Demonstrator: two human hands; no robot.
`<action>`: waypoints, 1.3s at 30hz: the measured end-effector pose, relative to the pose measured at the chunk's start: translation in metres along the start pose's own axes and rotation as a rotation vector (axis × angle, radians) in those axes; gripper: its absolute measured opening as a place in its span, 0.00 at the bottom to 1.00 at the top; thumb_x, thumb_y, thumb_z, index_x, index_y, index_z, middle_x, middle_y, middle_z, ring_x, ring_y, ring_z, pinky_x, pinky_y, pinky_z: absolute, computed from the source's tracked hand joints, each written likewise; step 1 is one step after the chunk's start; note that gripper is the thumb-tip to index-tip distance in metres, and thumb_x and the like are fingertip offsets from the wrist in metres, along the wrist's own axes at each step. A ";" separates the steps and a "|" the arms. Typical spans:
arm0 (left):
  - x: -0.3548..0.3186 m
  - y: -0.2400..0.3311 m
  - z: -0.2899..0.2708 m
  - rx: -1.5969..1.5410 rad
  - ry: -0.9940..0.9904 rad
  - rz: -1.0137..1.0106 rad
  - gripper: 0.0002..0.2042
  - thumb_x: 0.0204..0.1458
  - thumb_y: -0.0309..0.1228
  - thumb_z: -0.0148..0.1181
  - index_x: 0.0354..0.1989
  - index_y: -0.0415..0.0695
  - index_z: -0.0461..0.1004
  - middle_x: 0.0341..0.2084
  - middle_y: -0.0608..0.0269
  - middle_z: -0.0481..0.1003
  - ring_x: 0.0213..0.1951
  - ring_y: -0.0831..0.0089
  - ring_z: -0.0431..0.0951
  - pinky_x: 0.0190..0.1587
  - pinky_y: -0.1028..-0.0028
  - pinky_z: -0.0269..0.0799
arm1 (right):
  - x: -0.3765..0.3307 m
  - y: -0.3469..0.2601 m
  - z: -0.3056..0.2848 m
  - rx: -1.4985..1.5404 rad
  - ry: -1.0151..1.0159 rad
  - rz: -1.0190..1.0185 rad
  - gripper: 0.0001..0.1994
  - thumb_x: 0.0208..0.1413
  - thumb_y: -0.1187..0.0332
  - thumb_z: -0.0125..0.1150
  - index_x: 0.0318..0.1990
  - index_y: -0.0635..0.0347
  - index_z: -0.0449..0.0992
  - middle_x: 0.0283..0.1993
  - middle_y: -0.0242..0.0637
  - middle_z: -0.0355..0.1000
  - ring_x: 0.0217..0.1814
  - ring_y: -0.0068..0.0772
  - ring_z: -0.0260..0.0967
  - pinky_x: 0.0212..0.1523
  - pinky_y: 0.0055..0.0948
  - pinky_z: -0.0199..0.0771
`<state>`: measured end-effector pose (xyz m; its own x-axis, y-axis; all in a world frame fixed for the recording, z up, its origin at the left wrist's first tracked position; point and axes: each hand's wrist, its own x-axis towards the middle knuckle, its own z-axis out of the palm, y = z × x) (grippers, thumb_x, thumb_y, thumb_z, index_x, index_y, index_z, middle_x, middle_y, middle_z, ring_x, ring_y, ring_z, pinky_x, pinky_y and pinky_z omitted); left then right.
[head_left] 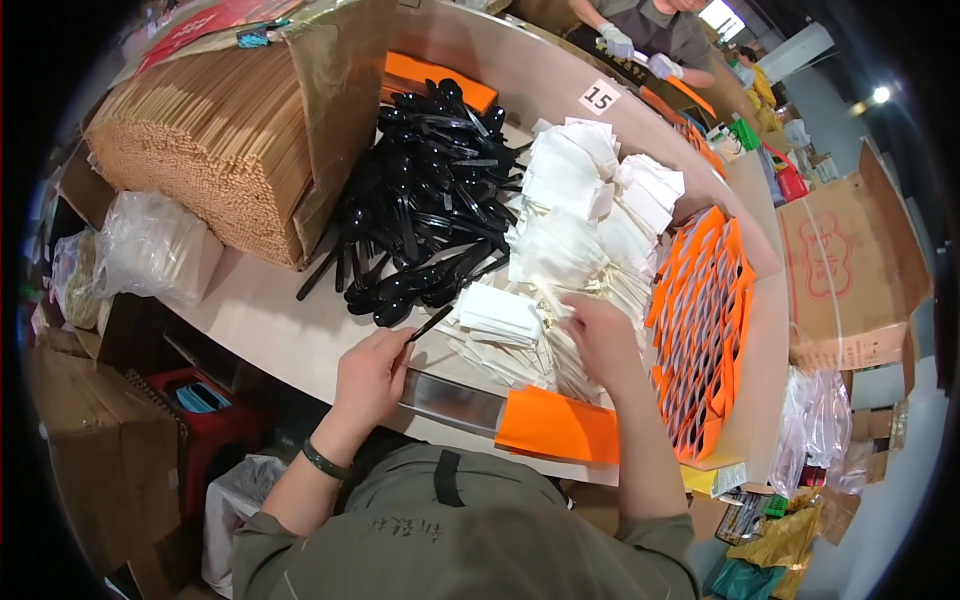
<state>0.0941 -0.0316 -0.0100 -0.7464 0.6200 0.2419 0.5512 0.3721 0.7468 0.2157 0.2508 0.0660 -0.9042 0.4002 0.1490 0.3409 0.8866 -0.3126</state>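
Note:
My left hand (372,378) is closed on the handle of a black plastic spoon (430,323) at the near edge of the table, just below a big heap of black spoons (425,200). My right hand (598,335) rests fingers-down on a spread of white paper napkin packets (585,215) and thin wrapped sticks; whether it grips one is hidden. An orange paper sleeve (557,425) lies on the table edge between my forearms, beside a shiny metal plate (450,402).
A large cardboard box of wooden chopsticks (215,140) fills the table's left. Fanned orange sleeves (700,320) lie at right. Clear plastic bags (150,245) sit at far left, a red stool (205,405) below. Another person with gloved hands (630,50) works across the table.

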 end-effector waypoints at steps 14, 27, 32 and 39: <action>-0.029 -0.014 -0.021 0.041 0.036 -0.129 0.08 0.56 0.23 0.57 0.43 0.38 0.77 0.30 0.51 0.76 0.29 0.56 0.77 0.33 0.67 0.73 | 0.038 -0.001 0.032 -0.287 -0.099 0.016 0.09 0.56 0.64 0.62 0.29 0.60 0.76 0.28 0.45 0.75 0.36 0.52 0.73 0.39 0.46 0.73; -0.018 -0.013 -0.018 0.044 0.057 -0.085 0.08 0.56 0.25 0.58 0.43 0.40 0.77 0.30 0.54 0.76 0.32 0.53 0.78 0.35 0.64 0.74 | 0.028 0.022 0.021 -0.167 0.090 -0.071 0.11 0.56 0.67 0.60 0.25 0.63 0.72 0.27 0.45 0.69 0.36 0.52 0.70 0.37 0.47 0.71; -0.024 -0.017 -0.015 0.043 0.035 -0.080 0.08 0.56 0.25 0.58 0.43 0.41 0.77 0.31 0.54 0.76 0.33 0.54 0.78 0.35 0.64 0.74 | 0.030 0.022 0.023 0.189 0.027 0.027 0.09 0.54 0.69 0.64 0.27 0.63 0.73 0.26 0.47 0.69 0.30 0.51 0.70 0.35 0.44 0.70; -0.021 -0.006 -0.019 0.039 -0.017 -0.074 0.09 0.55 0.25 0.58 0.44 0.41 0.77 0.31 0.54 0.76 0.32 0.55 0.78 0.35 0.65 0.74 | 0.036 0.015 0.054 0.239 -0.054 -0.297 0.05 0.51 0.70 0.65 0.29 0.61 0.77 0.26 0.41 0.71 0.31 0.46 0.71 0.36 0.39 0.73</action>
<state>0.0994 -0.0600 -0.0071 -0.7793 0.6013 0.1764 0.5092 0.4437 0.7374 0.1740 0.2660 0.0158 -0.9690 0.1157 0.2184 -0.0017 0.8806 -0.4739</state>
